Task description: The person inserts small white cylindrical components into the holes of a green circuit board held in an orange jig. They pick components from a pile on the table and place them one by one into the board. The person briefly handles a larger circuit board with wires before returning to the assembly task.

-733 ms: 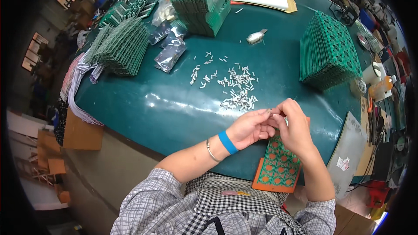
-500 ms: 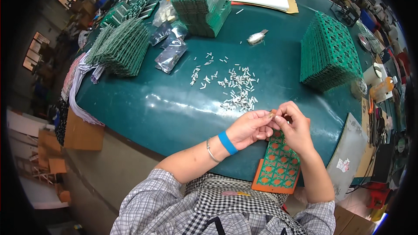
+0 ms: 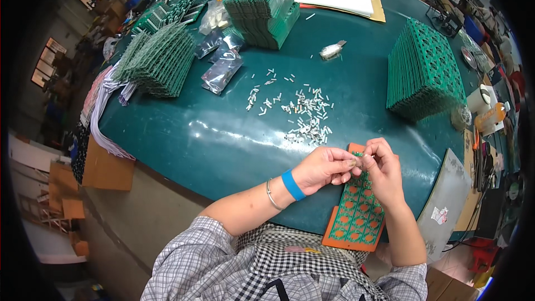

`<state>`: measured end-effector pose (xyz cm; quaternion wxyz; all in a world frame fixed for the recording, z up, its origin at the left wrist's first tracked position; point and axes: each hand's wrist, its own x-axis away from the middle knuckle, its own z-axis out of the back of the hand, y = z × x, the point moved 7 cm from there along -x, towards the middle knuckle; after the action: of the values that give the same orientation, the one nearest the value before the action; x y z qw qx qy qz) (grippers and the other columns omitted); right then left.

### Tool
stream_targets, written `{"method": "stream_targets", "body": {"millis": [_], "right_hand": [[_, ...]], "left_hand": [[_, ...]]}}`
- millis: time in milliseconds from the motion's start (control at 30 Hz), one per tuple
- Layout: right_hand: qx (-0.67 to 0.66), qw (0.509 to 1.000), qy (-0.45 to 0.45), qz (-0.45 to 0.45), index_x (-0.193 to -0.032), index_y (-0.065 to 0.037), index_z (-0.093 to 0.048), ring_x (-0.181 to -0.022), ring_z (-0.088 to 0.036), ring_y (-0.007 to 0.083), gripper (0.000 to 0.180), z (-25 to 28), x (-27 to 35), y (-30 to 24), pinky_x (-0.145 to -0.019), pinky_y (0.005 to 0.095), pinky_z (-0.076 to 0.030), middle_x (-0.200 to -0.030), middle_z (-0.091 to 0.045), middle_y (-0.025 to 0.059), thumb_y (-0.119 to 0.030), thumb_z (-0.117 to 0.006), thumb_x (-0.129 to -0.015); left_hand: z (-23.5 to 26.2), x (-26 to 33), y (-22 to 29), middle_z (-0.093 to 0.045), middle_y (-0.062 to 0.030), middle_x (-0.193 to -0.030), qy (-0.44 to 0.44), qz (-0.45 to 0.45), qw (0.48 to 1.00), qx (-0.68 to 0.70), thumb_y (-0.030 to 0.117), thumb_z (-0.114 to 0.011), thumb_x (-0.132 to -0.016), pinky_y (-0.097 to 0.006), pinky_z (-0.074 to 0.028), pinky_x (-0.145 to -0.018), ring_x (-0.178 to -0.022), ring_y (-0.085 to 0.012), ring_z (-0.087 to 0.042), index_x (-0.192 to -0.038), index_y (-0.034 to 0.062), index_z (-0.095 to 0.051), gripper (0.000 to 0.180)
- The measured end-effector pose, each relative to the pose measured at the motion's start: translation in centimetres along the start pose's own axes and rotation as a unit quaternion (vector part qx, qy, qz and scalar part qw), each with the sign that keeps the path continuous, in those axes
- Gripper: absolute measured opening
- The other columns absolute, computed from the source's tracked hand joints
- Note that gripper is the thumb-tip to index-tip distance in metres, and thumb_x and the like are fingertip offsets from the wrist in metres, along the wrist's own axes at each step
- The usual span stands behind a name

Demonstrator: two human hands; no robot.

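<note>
My left hand (image 3: pixel 326 168), with a blue band and a metal bangle at its wrist, is pinched closed above a green circuit board panel (image 3: pixel 350 212). Close against its fingertips, my right hand (image 3: pixel 385 174) is pinched too. A tiny pale bit shows at the right fingertips, but what either hand holds is too small to make out. The panel has rows of round openings and lies on an orange plate (image 3: pixel 333 241) at the table's near edge. Beyond my hands is a loose scatter of small white parts (image 3: pixel 310 129).
Tall stacks of green panels stand at the right (image 3: pixel 426 69), back middle (image 3: pixel 259 8) and left (image 3: pixel 156 61). Silvery bags (image 3: pixel 222 72) lie by the left stack. A small wrapped bundle (image 3: pixel 332 51) sits farther back. A grey sheet (image 3: pixel 443 200) lies at the right edge.
Both hands have come slightly nearer to me and lower over the panel, still fingertip to fingertip. The orange plate's far end now shows between them.
</note>
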<state>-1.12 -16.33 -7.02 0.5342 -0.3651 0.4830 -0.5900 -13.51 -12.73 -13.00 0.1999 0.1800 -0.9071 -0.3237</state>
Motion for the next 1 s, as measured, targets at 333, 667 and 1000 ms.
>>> {"method": "stream_targets", "body": {"millis": [333,667,1000], "right_hand": [[-0.135,0.984,-0.045,-0.108,-0.088,0.000,-0.058,-0.082,-0.055,0.0082,0.004,-0.1,0.9,0.8,-0.072,0.0223,-0.047,-0.094,-0.056,0.0029,0.003,-0.061,-0.087],[0.037,0.999,-0.017,0.015,-0.081,0.001,-0.056,-0.081,-0.054,0.0127,0.007,2.4,0.4,0.1,-0.072,0.0256,-0.046,-0.091,-0.055,0.0057,0.004,-0.062,-0.080],[0.203,0.979,0.022,-0.008,-0.082,0.000,-0.057,-0.080,-0.056,0.0161,0.005,9.0,-0.3,4.0,-0.069,0.0280,-0.047,-0.094,-0.056,0.0061,0.001,-0.062,-0.080]], "left_hand": [[-0.6,0.9,1.3,-0.065,-0.0017,-0.082,0.105,-0.156,0.950,-0.250,0.010,-0.060,-0.093,-0.021,-0.047,-0.058,-0.068,-0.0043,-0.056,-0.097,-0.0010,-0.066,0.013],[-1.3,1.5,2.1,-0.064,-0.0018,-0.079,0.098,-0.223,0.898,-0.366,0.005,-0.058,-0.093,-0.023,-0.048,-0.061,-0.069,-0.0061,-0.057,-0.097,-0.0020,-0.064,0.010],[-0.9,1.2,2.9,-0.068,-0.0053,-0.087,0.108,-0.186,0.933,-0.290,0.010,-0.052,-0.097,-0.016,-0.038,-0.050,-0.061,-0.0036,-0.052,-0.094,-0.0007,-0.065,0.017]]}}
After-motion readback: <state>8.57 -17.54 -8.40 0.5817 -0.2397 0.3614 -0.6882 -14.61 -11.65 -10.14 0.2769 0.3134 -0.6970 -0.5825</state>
